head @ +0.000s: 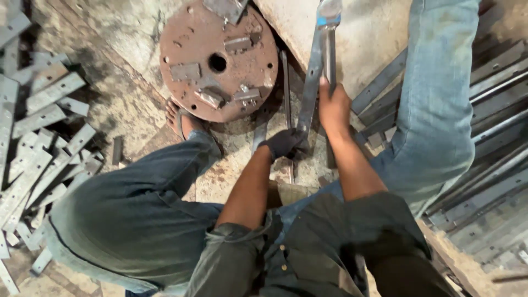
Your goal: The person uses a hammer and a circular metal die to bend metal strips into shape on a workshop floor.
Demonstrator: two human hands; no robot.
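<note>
here, long grey flat steel bar (314,71), gloved left hand (283,143) fingers gripping its lower end, bare right hand (334,107) fingers closed around it

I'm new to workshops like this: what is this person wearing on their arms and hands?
The left hand wears a dark work glove; the right hand is bare. Both forearms are uncovered, with dark grey-green shirt sleeves rolled up near the elbows.

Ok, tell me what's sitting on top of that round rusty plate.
The round rusty plate carries several small rectangular metal blocks around a centre hole. A grey metal piece overlaps its top edge. The floor underneath is hidden.
</note>
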